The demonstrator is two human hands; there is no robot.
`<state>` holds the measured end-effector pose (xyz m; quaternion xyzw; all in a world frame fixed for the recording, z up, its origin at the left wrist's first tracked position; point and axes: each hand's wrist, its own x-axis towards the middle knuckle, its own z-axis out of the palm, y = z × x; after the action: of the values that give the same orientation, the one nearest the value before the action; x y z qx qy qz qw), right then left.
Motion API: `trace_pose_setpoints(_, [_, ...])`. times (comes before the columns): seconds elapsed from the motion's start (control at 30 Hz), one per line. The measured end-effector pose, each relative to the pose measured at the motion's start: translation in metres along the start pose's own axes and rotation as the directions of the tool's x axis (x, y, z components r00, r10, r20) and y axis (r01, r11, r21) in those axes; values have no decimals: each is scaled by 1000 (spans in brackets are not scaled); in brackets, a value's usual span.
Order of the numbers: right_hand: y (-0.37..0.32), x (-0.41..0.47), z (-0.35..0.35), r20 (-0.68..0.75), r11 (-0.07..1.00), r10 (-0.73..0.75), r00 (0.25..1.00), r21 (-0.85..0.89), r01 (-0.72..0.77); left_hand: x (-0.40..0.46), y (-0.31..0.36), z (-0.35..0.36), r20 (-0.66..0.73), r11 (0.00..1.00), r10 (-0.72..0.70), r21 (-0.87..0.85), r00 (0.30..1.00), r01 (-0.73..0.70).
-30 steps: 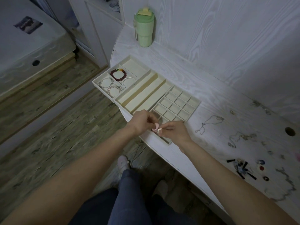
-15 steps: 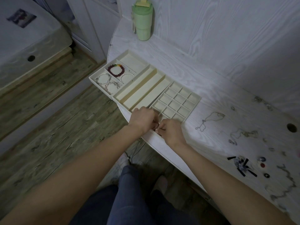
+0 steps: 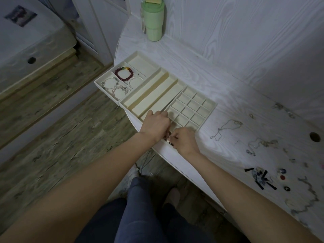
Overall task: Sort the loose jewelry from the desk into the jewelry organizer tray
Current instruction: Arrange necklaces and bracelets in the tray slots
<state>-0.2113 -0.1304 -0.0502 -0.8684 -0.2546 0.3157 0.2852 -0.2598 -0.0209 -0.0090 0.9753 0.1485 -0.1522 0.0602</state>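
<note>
Both hands' grip is narrow: left hand (image 3: 156, 126) and right hand (image 3: 184, 140) pinch a small item, too tiny to identify, at the organizer tray (image 3: 209, 112) near corner.

cream organizer tray (image 3: 209, 104) flat on desk; bracelets (image 3: 124, 74) in its left compartments; chains (image 3: 226, 128) loose at right.

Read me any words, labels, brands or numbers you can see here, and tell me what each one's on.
No text can be read in this view.
Green cup: no label or brand shows on the side facing the camera.
Picture on the white surface at upper left: too blurred to tell whether it has words.
Tray: no markings.
</note>
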Motion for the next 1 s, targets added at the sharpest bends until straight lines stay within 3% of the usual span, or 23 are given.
trace_pose_setpoints(0.27, [-3, -1, -1, 15, 993, -35, 999, -111, 36, -12, -11, -1, 24, 996, 86, -4, 996, -86])
trace_pose_setpoints(0.5, [-12, -6, -7, -30, 927, -46, 999, -373, 31, -21, -22, 0, 131, 980, 159, 96, 979, -172])
trace_pose_setpoints(1.0, [-11, -8, -2, -56, 913, -117, 991, -400, 85, -27, -26, 6, 98, 951, 173, 242, 980, -192])
